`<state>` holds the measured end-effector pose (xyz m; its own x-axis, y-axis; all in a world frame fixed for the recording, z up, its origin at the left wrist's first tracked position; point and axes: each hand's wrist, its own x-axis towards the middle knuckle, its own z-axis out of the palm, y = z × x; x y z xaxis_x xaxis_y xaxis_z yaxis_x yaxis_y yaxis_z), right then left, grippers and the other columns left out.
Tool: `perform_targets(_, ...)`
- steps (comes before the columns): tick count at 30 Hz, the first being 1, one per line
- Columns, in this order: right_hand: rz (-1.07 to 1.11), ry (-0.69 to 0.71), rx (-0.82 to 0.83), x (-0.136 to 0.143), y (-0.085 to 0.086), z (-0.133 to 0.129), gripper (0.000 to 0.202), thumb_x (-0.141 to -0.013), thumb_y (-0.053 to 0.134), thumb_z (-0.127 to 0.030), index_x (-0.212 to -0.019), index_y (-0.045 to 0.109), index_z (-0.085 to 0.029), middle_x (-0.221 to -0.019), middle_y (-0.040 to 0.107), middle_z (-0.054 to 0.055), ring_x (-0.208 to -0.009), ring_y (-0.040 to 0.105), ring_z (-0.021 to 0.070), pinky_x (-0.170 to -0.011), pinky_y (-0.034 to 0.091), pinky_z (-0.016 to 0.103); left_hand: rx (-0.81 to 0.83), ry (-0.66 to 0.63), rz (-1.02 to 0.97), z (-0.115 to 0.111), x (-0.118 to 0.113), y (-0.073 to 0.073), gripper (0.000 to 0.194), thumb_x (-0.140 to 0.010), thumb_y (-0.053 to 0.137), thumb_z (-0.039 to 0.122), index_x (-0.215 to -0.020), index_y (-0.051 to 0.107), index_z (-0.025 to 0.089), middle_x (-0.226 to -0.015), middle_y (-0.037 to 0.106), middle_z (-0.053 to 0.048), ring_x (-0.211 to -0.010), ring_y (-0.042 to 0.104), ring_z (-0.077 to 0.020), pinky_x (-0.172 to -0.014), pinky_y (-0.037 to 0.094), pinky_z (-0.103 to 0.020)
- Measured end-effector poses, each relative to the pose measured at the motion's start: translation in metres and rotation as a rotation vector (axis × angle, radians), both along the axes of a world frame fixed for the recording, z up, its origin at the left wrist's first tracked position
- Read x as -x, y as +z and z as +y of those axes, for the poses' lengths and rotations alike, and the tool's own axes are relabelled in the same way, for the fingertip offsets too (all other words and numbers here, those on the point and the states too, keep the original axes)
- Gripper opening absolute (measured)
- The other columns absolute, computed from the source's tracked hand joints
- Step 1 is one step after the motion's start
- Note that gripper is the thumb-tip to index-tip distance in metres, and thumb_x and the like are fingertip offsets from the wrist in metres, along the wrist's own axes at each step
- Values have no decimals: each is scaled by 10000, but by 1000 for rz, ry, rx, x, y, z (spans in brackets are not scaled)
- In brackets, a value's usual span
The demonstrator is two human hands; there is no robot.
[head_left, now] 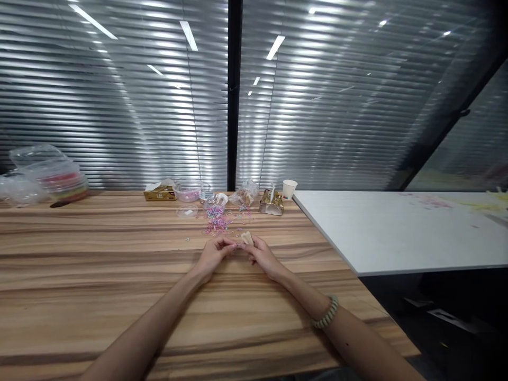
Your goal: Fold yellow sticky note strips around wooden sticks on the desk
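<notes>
Over wood-grain table [87, 275] — right hand [264, 258] clasping beige object [246, 237]; left hand [211, 256] pinched together — contents unclear.

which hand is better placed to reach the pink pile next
Probably the left hand: it is just in front of the pile, while the right hand is farther to the side and holds a beige item.

Cool, fairly dim light fills the scene — brightest where glare breaks through the slatted blinds [159, 106]. Sharp white streaks, like reflected lamps, cross them. Soft shadows lie on the wooden table [99, 296] beside both forearms [159, 323]. The lower right sinks to near-black. Wide-angle distortion stretches the edges, and detail between the left hand [210, 258] and right hand [265, 259] is soft — too small to read.
</notes>
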<state>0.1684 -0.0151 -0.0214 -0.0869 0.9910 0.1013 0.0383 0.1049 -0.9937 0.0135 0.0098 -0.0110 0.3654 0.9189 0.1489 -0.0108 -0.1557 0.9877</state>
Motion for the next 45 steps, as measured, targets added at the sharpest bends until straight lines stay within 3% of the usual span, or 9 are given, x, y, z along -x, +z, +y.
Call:
perform_targets(4, 153, -69, 51, 2, 1, 0, 246, -664, 578, -370, -738, 443, -179, -531, 354, -80, -426, 292, 55, -382, 250, 175, -33, 0, -37, -2, -2, 4, 218, -635, 675, 333, -637, 589, 132, -641, 585, -12, -613, 505, -121, -614, 392, -238)
perform_targets(10, 197, -182, 44, 0, -4, 4, 290, -650, 580, -410, -745, 407, -197, -534, 350, -87, -421, 298, 60, -392, 262, 185, -64, -11, -48, -6, -4, 9, 258, -651, 656, 378, -635, 567, 136, -764, 612, -49, -656, 540, -137, -641, 435, -258)
perform_targets(15, 247, -134, 79, -1, -1, 5, 306, -652, 584, -421, -743, 385, -206, -521, 321, -98, -406, 266, 56, -393, 251, 183, -61, -20, -87, -9, -4, 14, 289, -650, 653, 407, -664, 551, 137, -906, 620, -83, -686, 564, -146, -680, 456, -286)
perform_targets(19, 200, -133, 68, -2, -4, 7, 294, -666, 567, -425, -763, 395, -207, -544, 342, -89, -422, 291, 64, -390, 273, 185, -87, -40, -53, -9, -4, 13, 265, -688, 624, 393, -678, 535, 145, -779, 620, -50, -633, 545, -125, -662, 444, -264)
perform_targets(22, 130, -153, 2, -3, -9, 9, 262, -689, 549, -411, -756, 399, -208, -574, 369, -75, -436, 323, 71, -390, 295, 188, -88, -113, 77, -8, -4, 9, 263, -700, 613, 395, -689, 525, 148, -640, 578, -6, -520, 496, -96, -535, 410, -217)
perform_targets(28, 87, -124, -13, -1, -15, 8, 232, -721, 529, -393, -775, 406, -204, -604, 399, -62, -439, 335, 69, -402, 303, 190, 9, -169, 254, -7, -1, 8, 352, -758, 493, 482, -847, 554, 147, -635, 610, -15, -349, 369, -55, -340, 255, -176)
perform_targets(36, -28, -22, -77, -1, -15, 6, 233, -762, 518, -404, -763, 437, -186, -655, 473, -27, -519, 401, 87, -460, 344, 197, 1, -284, 346, -8, 8, 15, 372, -732, 549, 406, -970, 678, 150, -570, 615, -33, -463, 454, -92, -404, 285, -178)
perform_targets(40, -154, 33, -160, -4, -12, 2, 217, -788, 515, -391, -809, 495, -176, -754, 541, 4, -659, 486, 122, -553, 391, 216, -32, -253, 350, -7, 9, 11, 397, -715, 568, 425, -939, 693, 123, -502, 603, -32, -446, 449, -96, -453, 337, -199)
perform_targets(45, -261, 56, -211, -7, -5, -3, 301, -795, 526, -401, -991, 511, -173, -846, 568, 23, -741, 509, 140, -619, 423, 236, -47, -88, 400, -3, 9, 6, 404, -704, 566, 461, -836, 718, 111, -463, 595, -28, -389, 431, -94, -419, 325, -206)
